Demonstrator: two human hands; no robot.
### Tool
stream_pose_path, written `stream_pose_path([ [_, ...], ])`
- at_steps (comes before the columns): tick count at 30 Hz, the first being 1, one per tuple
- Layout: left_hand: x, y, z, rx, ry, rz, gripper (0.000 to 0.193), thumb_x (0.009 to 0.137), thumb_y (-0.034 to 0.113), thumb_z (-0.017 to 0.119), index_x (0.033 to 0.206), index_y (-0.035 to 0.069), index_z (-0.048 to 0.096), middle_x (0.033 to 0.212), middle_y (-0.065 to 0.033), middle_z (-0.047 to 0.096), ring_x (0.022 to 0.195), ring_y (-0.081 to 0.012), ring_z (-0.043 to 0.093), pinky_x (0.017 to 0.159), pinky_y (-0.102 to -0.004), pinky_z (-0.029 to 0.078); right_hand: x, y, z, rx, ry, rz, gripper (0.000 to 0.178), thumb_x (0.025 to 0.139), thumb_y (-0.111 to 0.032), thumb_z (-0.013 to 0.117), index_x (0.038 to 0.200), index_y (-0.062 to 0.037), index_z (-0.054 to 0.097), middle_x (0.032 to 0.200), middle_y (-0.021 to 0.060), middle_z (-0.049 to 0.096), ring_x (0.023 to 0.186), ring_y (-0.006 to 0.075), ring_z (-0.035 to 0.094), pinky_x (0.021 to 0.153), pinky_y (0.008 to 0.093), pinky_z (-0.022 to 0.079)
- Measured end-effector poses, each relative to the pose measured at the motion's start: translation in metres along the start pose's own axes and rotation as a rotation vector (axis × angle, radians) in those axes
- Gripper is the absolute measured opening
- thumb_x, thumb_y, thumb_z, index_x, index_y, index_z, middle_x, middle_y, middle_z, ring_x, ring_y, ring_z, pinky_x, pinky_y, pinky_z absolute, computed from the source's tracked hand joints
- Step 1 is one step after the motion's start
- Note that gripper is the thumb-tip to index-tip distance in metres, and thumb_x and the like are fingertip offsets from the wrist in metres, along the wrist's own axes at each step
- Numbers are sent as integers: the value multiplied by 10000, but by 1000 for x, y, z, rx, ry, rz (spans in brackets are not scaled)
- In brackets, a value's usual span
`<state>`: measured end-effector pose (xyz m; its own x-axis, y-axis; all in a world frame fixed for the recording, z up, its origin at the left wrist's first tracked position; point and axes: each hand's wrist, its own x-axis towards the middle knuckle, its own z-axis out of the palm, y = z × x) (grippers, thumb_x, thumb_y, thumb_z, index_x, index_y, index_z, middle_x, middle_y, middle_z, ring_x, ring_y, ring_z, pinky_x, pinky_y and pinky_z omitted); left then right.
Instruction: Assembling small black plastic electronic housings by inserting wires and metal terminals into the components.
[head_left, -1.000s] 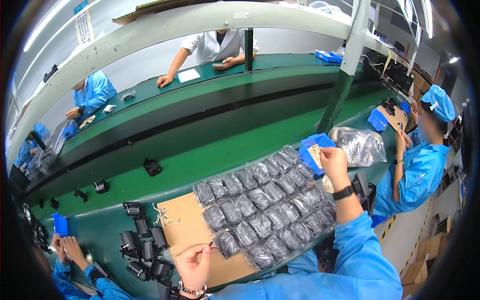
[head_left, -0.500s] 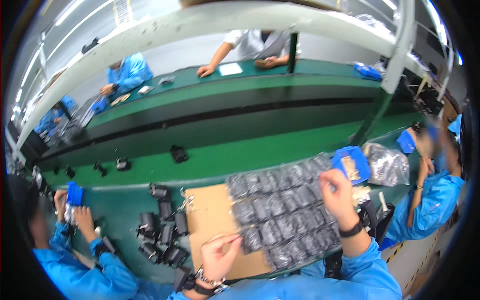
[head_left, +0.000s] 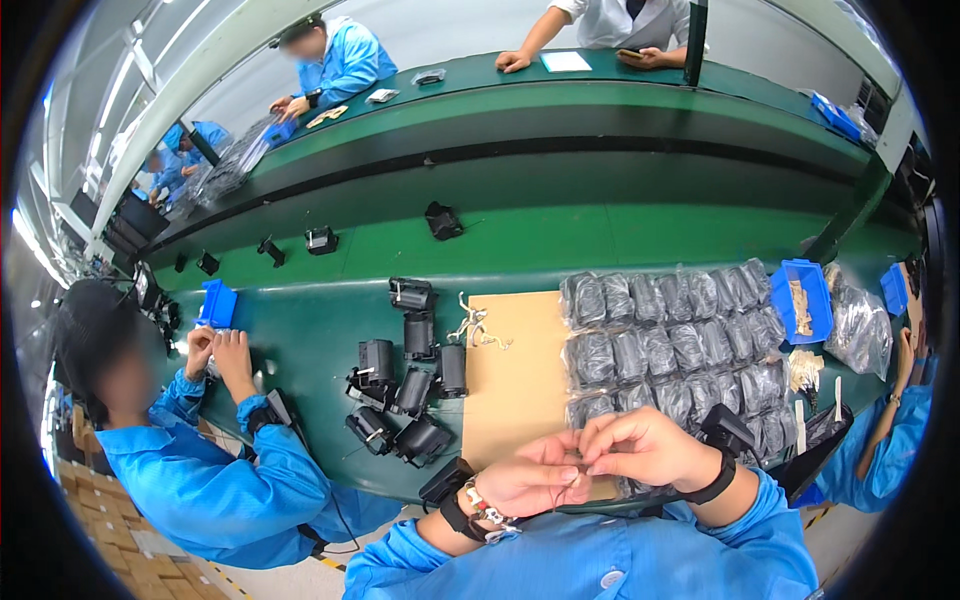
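Observation:
Close in front of my body, my left hand (head_left: 530,478) and my right hand (head_left: 645,448) meet with fingertips pinched together. Whatever lies between them is too small to make out. Both are above the near edge of a brown cardboard sheet (head_left: 515,390). Rows of black parts in clear plastic wrap (head_left: 655,350) lie right of the sheet, the nearest partly covered by my right hand. Several unwrapped black housings (head_left: 412,390) sit in a loose group at its left. Small silvery pieces (head_left: 482,328) rest near its far left corner.
Blue bins (head_left: 803,300) and a clear plastic bag (head_left: 858,320) stand at the right. More black parts (head_left: 321,240) lie along the green conveyor belt (head_left: 540,225) ahead. A co-worker in blue (head_left: 200,455) works on the left, another at the far right; others sit across.
My right hand has come down and left from over the wrapped rows to meet my left hand. The whole view has shifted, showing more of the left co-worker.

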<state>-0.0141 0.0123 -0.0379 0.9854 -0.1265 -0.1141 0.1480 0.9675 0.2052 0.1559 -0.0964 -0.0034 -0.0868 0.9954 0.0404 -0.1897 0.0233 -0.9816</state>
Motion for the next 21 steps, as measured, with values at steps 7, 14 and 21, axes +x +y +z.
stream_pose_path([
  [7, -10, -1, -6, 31, -54, -41, 466, 830, 94, 635, 1213, -1, 386, 955, -49, 520, 789, -121, 532, 714, -263, 442, 4, -2, 11, -63, -44, 29, 150, 796, 39, 638, 940, 4, 663, 959, 95, 604, 878, 162, 585, 771, 261, 467],
  [14, -20, 0, 11, 100, 58, -17, 485, 840, 102, 640, 1230, 27, 362, 973, -59, 558, 805, -138, 561, 752, -260, 451, 1, 2, 17, -4, 47, -78, 121, 773, 61, 639, 874, 5, 675, 881, 99, 617, 817, 159, 587, 717, 257, 469],
  [21, -88, 42, 28, 2202, 977, 591, 225, 614, 63, 766, 813, 49, 663, 940, -68, 621, 833, -258, 586, 771, -345, 441, -25, -12, 4, -12, 328, -111, 67, 740, 56, 643, 792, 19, 662, 828, 113, 615, 732, 151, 571, 665, 263, 457],
])
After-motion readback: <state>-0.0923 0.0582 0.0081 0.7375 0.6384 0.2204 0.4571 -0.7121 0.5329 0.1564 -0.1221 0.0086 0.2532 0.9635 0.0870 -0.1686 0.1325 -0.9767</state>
